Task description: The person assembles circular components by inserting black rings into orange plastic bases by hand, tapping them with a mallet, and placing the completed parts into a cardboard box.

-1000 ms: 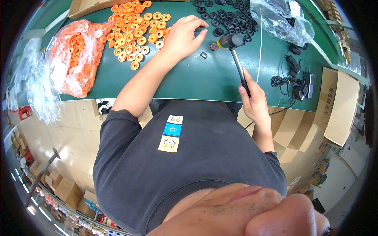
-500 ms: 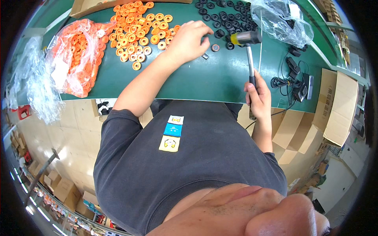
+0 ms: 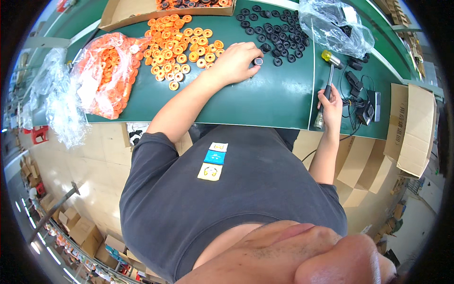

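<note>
While the person leaned over the green worktable (image 3: pixel 265 102), the left hand (image 3: pixel 235 61) rested on its surface with the fingers curled, pinching a small dark cylindrical part (image 3: pixel 258 61) between thumb and fingertips. That part sat on the table at the near edge of a spread of black rings (image 3: pixel 276 33), with a scatter of orange rings (image 3: pixel 177 40) just to the left of the hand. The right hand (image 3: pixel 331 104) was wrapped tightly around the black handle of a mallet (image 3: pixel 327 83), whose yellow-tipped head (image 3: pixel 331 57) lay on the table, well apart from the pinched part. A clear bag of orange rings (image 3: pixel 106 75) lay at the far left, and another clear bag (image 3: pixel 333 23) sat beyond the mallet head. Black cables (image 3: pixel 357 97) lay just right of the right hand.
</note>
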Motion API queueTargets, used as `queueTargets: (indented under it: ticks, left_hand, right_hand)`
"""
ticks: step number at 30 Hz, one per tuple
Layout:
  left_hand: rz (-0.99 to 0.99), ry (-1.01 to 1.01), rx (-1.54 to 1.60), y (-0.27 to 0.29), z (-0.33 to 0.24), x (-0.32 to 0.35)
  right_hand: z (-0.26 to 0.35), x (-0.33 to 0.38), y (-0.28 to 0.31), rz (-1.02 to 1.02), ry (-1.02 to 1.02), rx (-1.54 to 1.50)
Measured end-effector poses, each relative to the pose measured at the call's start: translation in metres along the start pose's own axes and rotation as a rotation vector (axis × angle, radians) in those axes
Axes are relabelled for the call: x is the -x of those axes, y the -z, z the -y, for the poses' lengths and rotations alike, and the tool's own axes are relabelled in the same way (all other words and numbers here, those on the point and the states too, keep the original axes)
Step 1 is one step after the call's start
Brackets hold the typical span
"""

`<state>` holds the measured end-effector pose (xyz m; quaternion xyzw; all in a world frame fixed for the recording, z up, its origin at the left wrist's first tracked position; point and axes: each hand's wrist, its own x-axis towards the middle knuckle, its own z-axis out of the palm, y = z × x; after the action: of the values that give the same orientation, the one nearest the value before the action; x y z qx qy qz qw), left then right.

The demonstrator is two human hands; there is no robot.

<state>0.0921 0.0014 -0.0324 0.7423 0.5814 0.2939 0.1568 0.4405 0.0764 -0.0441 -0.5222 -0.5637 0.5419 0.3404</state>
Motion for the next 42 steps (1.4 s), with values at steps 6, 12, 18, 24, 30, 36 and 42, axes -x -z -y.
queueTargets:
  ticks: [6,12,18,24,30,36,42]
  left_hand:
    - [-0.190,0.042,0.043,0.041,0.012,-0.011]
    - [-0.601,0.295,0.257,0.087,0.085,-0.033]
    - [-0.541,0.286,0.027,0.075,0.071,0.000]
    - [-0.128,0.188,-0.296,0.054,0.030,0.024]
    - [-0.198,0.150,-0.360,0.032,0.035,0.032]
    - [-0.215,0.193,-0.375,0.033,0.043,0.029]
    - [-0.367,0.184,-0.332,0.037,0.041,0.021]
  right_hand:
    - [0.021,-0.002,-0.003,-0.130,0.155,0.843]
    - [0.037,-0.004,-0.030,-0.271,0.595,1.020]
    - [0.043,-0.002,-0.090,0.054,0.711,0.672]
    - [0.064,-0.042,-0.153,0.043,0.832,0.783]
    - [0.057,-0.062,-0.177,0.098,0.748,0.910]
    - [0.052,-0.065,-0.172,0.087,0.817,0.785]
    - [0.059,-0.064,-0.169,0.037,0.628,0.649]
